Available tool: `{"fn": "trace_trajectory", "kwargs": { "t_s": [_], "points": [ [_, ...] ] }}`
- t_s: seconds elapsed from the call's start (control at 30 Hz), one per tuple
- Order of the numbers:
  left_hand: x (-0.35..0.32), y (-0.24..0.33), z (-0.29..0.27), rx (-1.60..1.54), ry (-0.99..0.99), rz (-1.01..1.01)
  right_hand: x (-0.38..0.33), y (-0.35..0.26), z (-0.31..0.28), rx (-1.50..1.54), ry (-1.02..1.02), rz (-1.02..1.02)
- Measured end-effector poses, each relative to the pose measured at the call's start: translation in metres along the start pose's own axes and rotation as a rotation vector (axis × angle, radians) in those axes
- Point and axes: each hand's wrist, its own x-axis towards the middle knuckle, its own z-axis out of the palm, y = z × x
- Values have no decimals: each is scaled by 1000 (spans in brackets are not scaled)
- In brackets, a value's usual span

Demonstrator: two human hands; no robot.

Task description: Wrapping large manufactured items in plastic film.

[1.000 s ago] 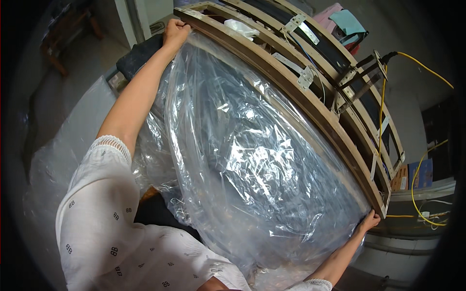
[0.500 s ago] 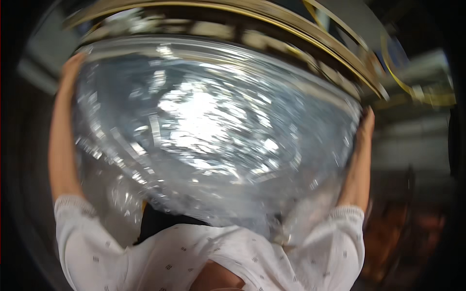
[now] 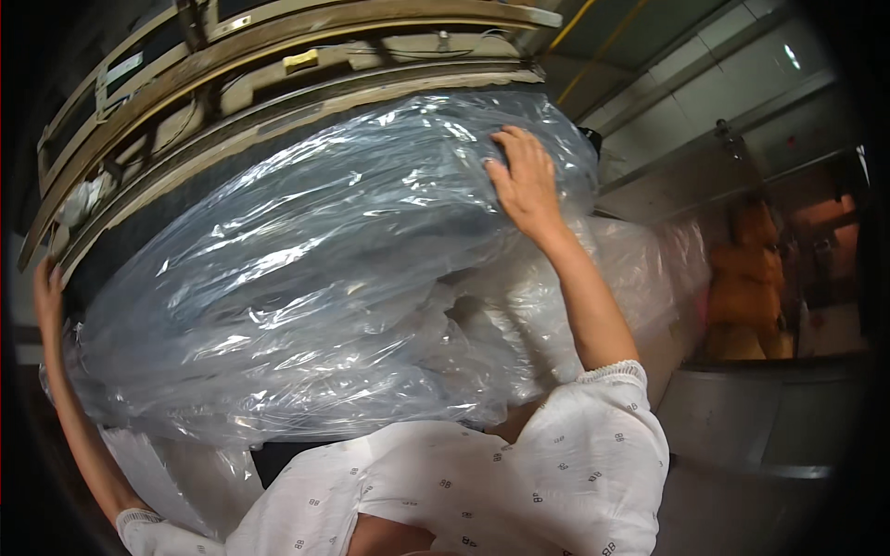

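Observation:
A large sheet of clear plastic film (image 3: 306, 232) lies wrinkled over a dark flat surface in front of me, its near part bunched in loose folds towards my body. My right hand (image 3: 528, 181) rests on the film near its far right end, thumb apart from the fingers, palm down. Far out at the left edge is my left hand (image 3: 48, 289), beside the film's left end; its fingers look extended and slightly apart, with no film visible between them.
A long worn rail frame (image 3: 315, 30) runs along the far side, with a small yellow block (image 3: 300, 61) on it. More crumpled clear plastic (image 3: 640, 250) spreads to the right. Beyond it stand orange-brown objects (image 3: 746, 287) and a grey metal panel (image 3: 797, 417).
Both hands were out at the film's two far corners with it spread between them. Now it lies more wrinkled, and my right hand has come inward onto it. The view has turned.

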Motion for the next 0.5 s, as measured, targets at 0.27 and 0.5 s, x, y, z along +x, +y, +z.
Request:
{"fn": "trace_trajectory", "kwargs": {
  "t_s": [0.27,0.5],
  "points": [
    [-24,443,44,-548,-88,348,17,43,2,70,157,112],
    [-55,412,28,-601,-257,164,39,11,18,52,93,-57]
  ]
}}
